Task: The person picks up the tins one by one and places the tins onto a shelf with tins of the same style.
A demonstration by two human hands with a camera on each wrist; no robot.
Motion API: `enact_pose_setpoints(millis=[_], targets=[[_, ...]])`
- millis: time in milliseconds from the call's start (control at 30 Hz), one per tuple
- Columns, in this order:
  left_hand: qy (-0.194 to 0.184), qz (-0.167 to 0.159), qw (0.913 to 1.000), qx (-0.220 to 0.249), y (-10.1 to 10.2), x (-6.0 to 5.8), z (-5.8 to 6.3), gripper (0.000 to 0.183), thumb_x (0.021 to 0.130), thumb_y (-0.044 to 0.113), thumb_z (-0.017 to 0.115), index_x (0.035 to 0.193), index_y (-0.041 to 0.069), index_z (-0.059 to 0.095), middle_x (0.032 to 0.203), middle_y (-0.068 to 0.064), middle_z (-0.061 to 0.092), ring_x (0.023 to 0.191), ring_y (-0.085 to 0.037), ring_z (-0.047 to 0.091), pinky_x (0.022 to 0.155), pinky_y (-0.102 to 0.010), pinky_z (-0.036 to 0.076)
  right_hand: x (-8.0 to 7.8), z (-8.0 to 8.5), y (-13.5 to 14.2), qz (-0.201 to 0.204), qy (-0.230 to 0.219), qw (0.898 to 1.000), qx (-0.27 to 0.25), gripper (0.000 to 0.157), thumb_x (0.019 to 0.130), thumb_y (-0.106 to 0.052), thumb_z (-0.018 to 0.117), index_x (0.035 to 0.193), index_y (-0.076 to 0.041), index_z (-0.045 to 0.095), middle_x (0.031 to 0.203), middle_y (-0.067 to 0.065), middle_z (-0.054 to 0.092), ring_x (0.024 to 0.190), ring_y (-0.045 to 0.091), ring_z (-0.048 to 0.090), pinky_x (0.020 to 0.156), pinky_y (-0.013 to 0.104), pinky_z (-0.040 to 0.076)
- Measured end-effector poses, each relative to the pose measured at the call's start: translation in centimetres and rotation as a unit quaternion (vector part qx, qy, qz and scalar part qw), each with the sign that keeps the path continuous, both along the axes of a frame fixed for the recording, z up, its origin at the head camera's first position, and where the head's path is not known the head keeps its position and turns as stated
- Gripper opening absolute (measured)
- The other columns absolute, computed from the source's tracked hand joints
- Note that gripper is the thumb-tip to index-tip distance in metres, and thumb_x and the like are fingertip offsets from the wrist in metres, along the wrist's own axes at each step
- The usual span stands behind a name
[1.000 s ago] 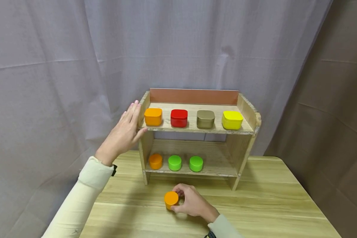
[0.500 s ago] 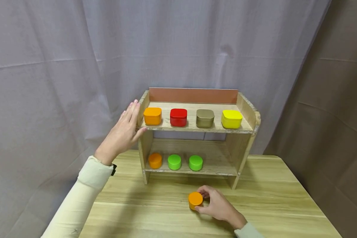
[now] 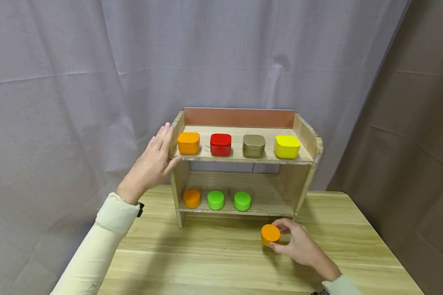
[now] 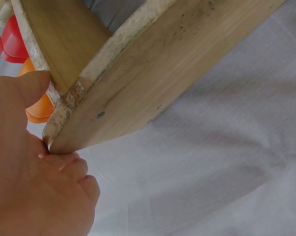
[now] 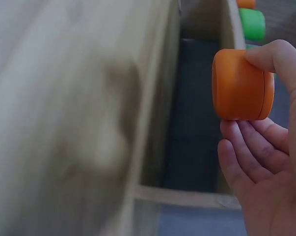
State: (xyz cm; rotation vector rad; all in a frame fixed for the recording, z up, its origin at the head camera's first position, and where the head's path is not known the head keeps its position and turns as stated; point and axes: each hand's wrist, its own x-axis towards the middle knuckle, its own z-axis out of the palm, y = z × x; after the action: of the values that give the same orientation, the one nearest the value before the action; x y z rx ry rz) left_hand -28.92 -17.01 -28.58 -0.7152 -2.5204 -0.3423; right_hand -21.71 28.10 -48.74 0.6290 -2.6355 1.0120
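My right hand pinches a round orange lidded jar between thumb and fingers, just above the table in front of the shelf's lower right. In the right wrist view the thumb presses on the jar from above and the fingertips support it below. My left hand rests on the left side panel of the wooden shelf, its fingers straight along the outside and the thumb at the top board's front edge. On the lower board stand a round orange jar and two green jars.
Four-cornered lidded boxes line the top board: orange, red, olive and yellow. The shelf stands on a wood-grain table. Grey curtains hang behind and at the sides.
My right hand has carried the orange jar rightward, and lately slightly toward the shelf, raising it off the table. The left hand keeps its place on the side panel.
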Motion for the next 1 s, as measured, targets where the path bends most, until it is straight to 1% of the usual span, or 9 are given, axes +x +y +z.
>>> enact_pose_setpoints(millis=[167,333,433,533,700,733,867,1000], targets=[[-0.001,0.001,1.0,-0.002,-0.1,0.0,0.0,0.089,0.109,0.035,0.058,0.168,-0.003,0.002,0.178,-0.023,0.003,0.165,-0.042,0.009,0.132,-0.063,0.018,-0.3,2.0,0.9,-0.021,0.04,0.999,0.014,0.048,0.076,-0.021,0.096,0.115,-0.013,0.07,0.104,-0.008,0.074,0.091,0.002,0.065,0.08,0.027,0.062],[-0.003,0.001,1.0,0.0,-0.2,0.1,0.0,0.089,0.109,0.034,0.058,0.168,-0.002,0.002,0.178,-0.022,0.003,0.165,-0.042,0.009,0.132,-0.064,0.018,-0.8,3.8,1.0,-0.029,0.059,0.998,0.021,0.048,0.076,-0.021,0.096,0.116,-0.01,0.07,0.106,-0.002,0.075,0.093,0.01,0.068,0.082,0.03,0.063],[-0.004,-0.001,1.0,0.001,-0.1,0.1,0.0,0.089,0.109,0.034,0.058,0.168,-0.002,0.002,0.178,-0.021,0.002,0.166,-0.041,0.009,0.132,-0.063,0.018,-1.2,4.4,1.0,-0.041,0.068,0.997,0.024,0.049,0.077,-0.02,0.095,0.117,-0.009,0.07,0.107,0.0,0.075,0.094,0.013,0.068,0.082,0.031,0.063],[-0.004,-0.001,1.0,0.0,0.0,0.0,0.1,0.089,0.109,0.035,0.058,0.168,-0.002,0.002,0.178,-0.02,0.001,0.166,-0.041,0.008,0.132,-0.063,0.018,-1.7,4.8,0.8,-0.049,0.064,0.996,0.024,0.049,0.078,-0.02,0.093,0.119,-0.007,0.07,0.109,0.003,0.076,0.096,0.017,0.071,0.084,0.033,0.064],[-0.004,-0.001,1.0,0.0,-0.1,0.0,0.1,0.089,0.109,0.035,0.058,0.168,-0.002,0.003,0.178,-0.021,0.002,0.166,-0.041,0.008,0.132,-0.063,0.018,-2.5,5.1,0.4,-0.054,0.044,0.997,0.023,0.05,0.082,-0.02,0.09,0.125,-0.005,0.068,0.116,0.008,0.076,0.102,0.024,0.075,0.088,0.043,0.065],[-0.004,-0.001,1.0,0.0,-0.1,0.0,0.1,0.089,0.109,0.034,0.058,0.168,-0.003,0.003,0.178,-0.022,0.002,0.166,-0.041,0.009,0.132,-0.063,0.018,-2.6,5.1,0.3,-0.055,0.043,0.997,0.022,0.05,0.083,-0.02,0.09,0.126,-0.005,0.068,0.117,0.009,0.076,0.102,0.025,0.075,0.088,0.044,0.065],[-0.002,0.0,1.0,-0.001,-0.1,0.1,0.0,0.089,0.109,0.034,0.058,0.168,-0.003,0.004,0.178,-0.023,0.003,0.165,-0.042,0.009,0.132,-0.063,0.019,-3.2,5.1,0.0,-0.061,0.051,0.997,0.017,0.052,0.083,-0.02,0.089,0.128,-0.002,0.068,0.118,0.014,0.076,0.102,0.029,0.076,0.088,0.045,0.065],[0.0,0.0,1.0,-0.001,-0.1,0.1,0.0,0.089,0.109,0.035,0.058,0.168,-0.003,0.003,0.178,-0.022,0.003,0.166,-0.041,0.009,0.132,-0.063,0.019,-3.5,5.0,-0.3,-0.072,0.07,0.995,0.017,0.054,0.082,-0.018,0.089,0.128,0.001,0.069,0.118,0.018,0.077,0.099,0.032,0.077,0.086,0.047,0.066]])
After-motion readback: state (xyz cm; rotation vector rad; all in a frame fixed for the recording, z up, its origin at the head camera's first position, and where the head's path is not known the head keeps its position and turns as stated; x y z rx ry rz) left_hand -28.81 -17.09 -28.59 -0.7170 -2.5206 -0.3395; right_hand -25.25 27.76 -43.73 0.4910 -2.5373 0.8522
